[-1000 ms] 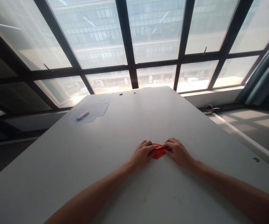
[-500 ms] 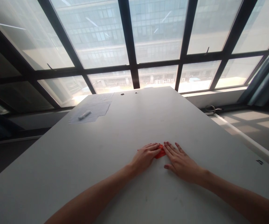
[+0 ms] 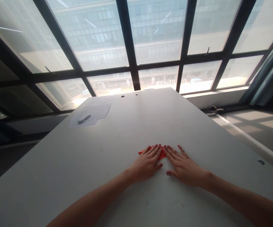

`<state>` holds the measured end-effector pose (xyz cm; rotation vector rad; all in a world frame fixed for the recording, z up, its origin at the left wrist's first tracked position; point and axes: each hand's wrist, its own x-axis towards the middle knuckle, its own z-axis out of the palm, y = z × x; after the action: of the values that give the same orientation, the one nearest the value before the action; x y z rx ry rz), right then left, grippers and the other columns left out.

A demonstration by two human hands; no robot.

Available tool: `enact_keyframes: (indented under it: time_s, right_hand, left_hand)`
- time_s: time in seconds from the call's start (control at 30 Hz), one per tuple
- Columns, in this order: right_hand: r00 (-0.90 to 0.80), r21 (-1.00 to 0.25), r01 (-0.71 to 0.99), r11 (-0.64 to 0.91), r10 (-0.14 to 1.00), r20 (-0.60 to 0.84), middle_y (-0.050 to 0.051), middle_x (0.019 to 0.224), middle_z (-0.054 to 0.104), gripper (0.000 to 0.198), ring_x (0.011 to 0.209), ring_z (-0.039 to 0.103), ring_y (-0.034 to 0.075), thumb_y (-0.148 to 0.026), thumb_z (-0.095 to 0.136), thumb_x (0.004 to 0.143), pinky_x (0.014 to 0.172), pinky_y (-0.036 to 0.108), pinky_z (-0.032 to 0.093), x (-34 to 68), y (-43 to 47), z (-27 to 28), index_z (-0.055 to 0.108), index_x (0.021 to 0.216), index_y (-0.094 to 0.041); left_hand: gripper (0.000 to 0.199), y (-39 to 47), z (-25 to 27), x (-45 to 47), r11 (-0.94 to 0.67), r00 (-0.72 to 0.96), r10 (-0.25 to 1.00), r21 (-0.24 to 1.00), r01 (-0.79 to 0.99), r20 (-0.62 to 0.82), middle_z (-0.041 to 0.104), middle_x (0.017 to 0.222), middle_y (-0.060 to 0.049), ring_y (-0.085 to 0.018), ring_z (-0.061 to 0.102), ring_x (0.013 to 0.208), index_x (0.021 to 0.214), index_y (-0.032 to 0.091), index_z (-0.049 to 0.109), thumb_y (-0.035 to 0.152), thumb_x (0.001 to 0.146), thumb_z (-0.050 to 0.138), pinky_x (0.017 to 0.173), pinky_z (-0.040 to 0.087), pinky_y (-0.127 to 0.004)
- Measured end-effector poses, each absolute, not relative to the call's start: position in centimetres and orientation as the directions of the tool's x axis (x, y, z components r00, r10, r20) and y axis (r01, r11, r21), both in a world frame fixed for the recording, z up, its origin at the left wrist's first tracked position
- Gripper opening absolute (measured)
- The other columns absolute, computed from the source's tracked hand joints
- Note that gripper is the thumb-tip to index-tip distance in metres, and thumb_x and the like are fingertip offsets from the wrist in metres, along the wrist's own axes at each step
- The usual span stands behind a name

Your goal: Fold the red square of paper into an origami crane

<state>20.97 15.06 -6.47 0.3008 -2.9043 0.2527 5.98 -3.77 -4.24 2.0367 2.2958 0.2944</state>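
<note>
A small red piece (image 3: 162, 155), thin and flat like folded paper, lies on the white table (image 3: 127, 132). My left hand (image 3: 147, 161) rests palm down over its left part, fingers stretched out and thumb apart. A pointed red corner shows left of those fingers. My right hand (image 3: 181, 164) lies flat with fingers spread, its index and middle fingertips on the right edge of the red piece. Much of the piece is hidden under the hands, so its full shape cannot be made out.
White paper sheets (image 3: 96, 113) lie at the table's far left, with a whitish rolled object (image 3: 84, 118) on them. Two round holes (image 3: 122, 96) sit near the far edge. A dark mark (image 3: 261, 162) is at the right edge. Large windows (image 3: 160, 31) stand beyond.
My left hand has flattened, its fingers straightening over the red piece and its thumb moving out to the near side. My right hand stays nearly in place. The view has shifted slightly.
</note>
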Motion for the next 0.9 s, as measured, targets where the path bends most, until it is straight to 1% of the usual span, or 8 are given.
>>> enact_keyframes:
  time_s: [0.13,0.23,0.3,0.4,0.53,0.7,0.83,0.9]
  right_hand:
    - [-0.977,-0.151,-0.048,0.987,-0.015,0.212,0.02,0.152,0.036,0.073,0.142,0.032,0.033,-0.06,0.038,0.096,0.116,0.061,0.015,21.1,17.1,-6.4,0.03,0.152,-0.013]
    - [-0.932,-0.231,0.081,0.97,0.156,0.326,0.02,0.145,0.048,0.053,0.137,0.041,0.031,-0.041,0.034,0.101,0.114,0.057,0.026,20.0,18.5,-5.4,0.047,0.143,-0.012]
    - [-0.887,-0.341,0.062,0.938,0.209,0.412,0.017,0.133,0.06,0.04,0.125,0.053,0.027,-0.029,0.039,0.1,0.107,0.047,0.039,19.0,18.8,-4.8,0.061,0.13,-0.014]
    - [-0.892,-0.462,-0.079,0.883,0.144,0.428,0.009,0.106,0.07,0.023,0.101,0.062,0.022,-0.024,0.055,0.093,0.091,0.036,0.049,18.0,18.6,-4.5,0.073,0.106,-0.02]
    - [-0.936,-0.557,-0.114,0.822,0.099,0.338,0.004,0.086,0.067,0.013,0.084,0.062,0.019,-0.023,0.062,0.088,0.078,0.03,0.049,17.6,18.4,-5.0,0.075,0.084,-0.022]
    - [-0.955,-0.614,-0.108,0.782,0.091,0.283,0.002,0.082,0.066,0.011,0.08,0.061,0.018,-0.025,0.065,0.084,0.073,0.028,0.047,17.7,19.0,-5.0,0.076,0.083,-0.022]
    - [-0.954,-0.623,-0.079,0.778,0.123,0.275,0.002,0.08,0.066,0.013,0.076,0.061,0.016,-0.022,0.063,0.083,0.071,0.026,0.045,17.6,18.8,-4.9,0.075,0.079,-0.022]
    - [-0.957,-0.638,-0.062,0.767,0.137,0.258,0.001,0.08,0.066,0.013,0.074,0.061,0.016,-0.021,0.063,0.082,0.07,0.025,0.045,17.6,18.7,-4.9,0.076,0.079,-0.022]
  left_hand:
    - [0.063,-3.8,-4.1,5.9,0.109,-0.123,0.99,0.182,0.977,0.07,0.015,0.16,-0.013,-0.024,0.013,0.149,0.155,0.017,0.013,0.049,0.102,0.027,0.121,0.014,-0.043]
    - [0.062,-3.8,-3.8,6.0,0.105,-0.12,0.991,0.195,0.975,0.065,0.016,0.16,-0.012,-0.024,0.013,0.149,0.155,0.017,0.014,0.048,0.102,0.026,0.121,0.014,-0.043]
    - [0.062,-3.8,-3.6,6.0,0.107,-0.122,0.991,0.205,0.973,0.058,0.016,0.16,-0.012,-0.024,0.014,0.149,0.155,0.018,0.015,0.048,0.102,0.026,0.121,0.014,-0.044]
    - [0.06,-3.9,-3.6,6.0,0.11,-0.13,0.988,0.226,0.968,0.079,0.02,0.16,-0.011,-0.023,0.017,0.148,0.155,0.02,0.017,0.046,0.103,0.028,0.121,0.015,-0.045]
    - [0.052,-3.9,-3.8,5.8,0.129,-0.166,0.98,0.285,0.95,0.11,0.03,0.158,-0.009,-0.021,0.023,0.147,0.152,0.021,0.027,0.039,0.103,0.029,0.121,0.018,-0.042]
    - [0.042,-3.4,-4.0,5.4,0.13,-0.217,0.959,0.396,0.909,0.183,0.043,0.15,-0.004,-0.02,0.037,0.14,0.143,0.027,0.046,0.03,0.102,0.035,0.118,0.026,-0.04]
    - [0.032,-2.8,-4.1,5.1,0.155,-0.298,0.924,0.479,0.864,0.239,0.062,0.13,-0.003,-0.022,0.055,0.119,0.123,0.027,0.066,0.029,0.099,0.045,0.105,0.04,-0.036]
    - [0.03,-2.5,-4.2,4.9,0.163,-0.336,0.906,0.522,0.837,0.256,0.067,0.119,-0.002,-0.021,0.058,0.109,0.114,0.028,0.072,0.028,0.098,0.047,0.1,0.043,-0.035]
